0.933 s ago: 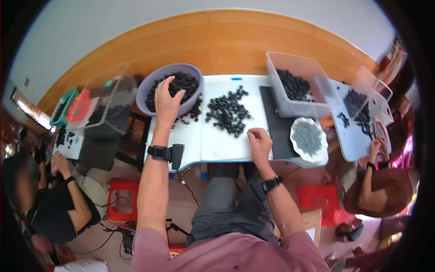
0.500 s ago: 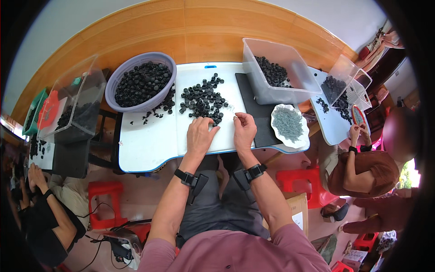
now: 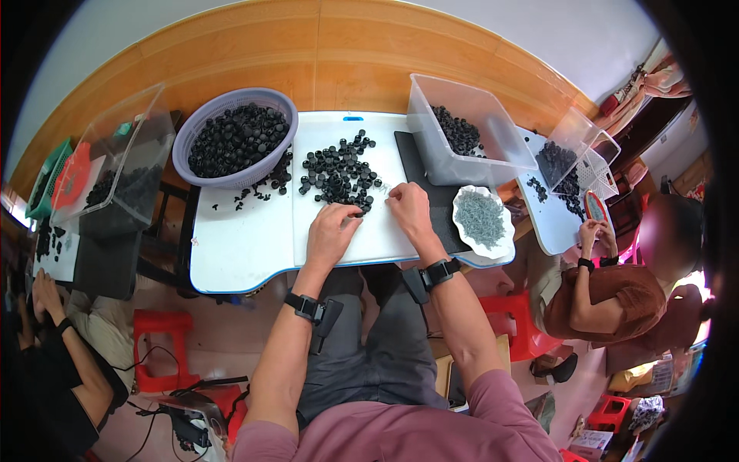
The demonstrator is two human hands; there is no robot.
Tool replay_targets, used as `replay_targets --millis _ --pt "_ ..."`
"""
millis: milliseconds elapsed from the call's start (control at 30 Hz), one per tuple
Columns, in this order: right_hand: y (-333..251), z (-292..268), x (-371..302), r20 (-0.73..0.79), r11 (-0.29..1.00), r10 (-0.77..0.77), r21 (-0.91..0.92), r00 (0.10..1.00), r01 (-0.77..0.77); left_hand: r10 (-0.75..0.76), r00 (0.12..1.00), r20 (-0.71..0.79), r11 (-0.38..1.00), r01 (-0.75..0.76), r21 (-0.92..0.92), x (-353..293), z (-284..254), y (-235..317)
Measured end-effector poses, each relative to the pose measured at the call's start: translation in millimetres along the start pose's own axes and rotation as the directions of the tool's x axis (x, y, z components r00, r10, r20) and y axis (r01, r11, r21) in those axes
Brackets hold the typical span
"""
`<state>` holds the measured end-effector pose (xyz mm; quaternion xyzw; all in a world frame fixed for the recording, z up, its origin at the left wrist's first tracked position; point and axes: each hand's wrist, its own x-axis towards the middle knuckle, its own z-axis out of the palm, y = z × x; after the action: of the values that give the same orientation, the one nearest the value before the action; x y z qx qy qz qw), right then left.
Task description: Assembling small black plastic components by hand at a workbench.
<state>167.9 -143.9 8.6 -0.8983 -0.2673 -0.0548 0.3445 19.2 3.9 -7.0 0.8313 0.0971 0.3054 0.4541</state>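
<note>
A loose pile of small round black caps (image 3: 339, 171) lies on the white tabletop (image 3: 246, 250). My left hand (image 3: 331, 235) is at the pile's near edge, its thumb and fingers pinched on a small black cap (image 3: 359, 215) that is partly hidden. To the right of the pile, my right hand (image 3: 412, 209) is closed in a pinch beside a few tiny greyish pieces (image 3: 386, 185). Whatever its fingertips hold is too small to make out. A white scalloped dish (image 3: 504, 245) full of small grey-green pieces stands right of that hand.
A purple basket (image 3: 182, 146) heaped with black caps stands back left. At the back right, a clear plastic bin (image 3: 439, 162) with black parts rests on a black mat (image 3: 440, 202). Another person (image 3: 608, 296) works at the right table; someone's arm (image 3: 85, 358) shows at left.
My right hand has moved a little away from me and leftward, to the tiny greyish pieces. My left hand stays by the near edge of the pile. The whole view has shifted slightly.
</note>
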Motion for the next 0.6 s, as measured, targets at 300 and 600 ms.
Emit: replay_targets --millis 300,600 --pt "3 4 -19 -0.066 0.976 -0.039 0.21 0.997 0.052 0.199 0.973 0.119 0.968 -0.214 0.13 -1 1 3" --pt "-1 7 -41 -0.069 0.865 0.117 0.497 0.991 -0.067 0.158 0.979 0.125 0.964 -0.18 0.195 -2 2 6"
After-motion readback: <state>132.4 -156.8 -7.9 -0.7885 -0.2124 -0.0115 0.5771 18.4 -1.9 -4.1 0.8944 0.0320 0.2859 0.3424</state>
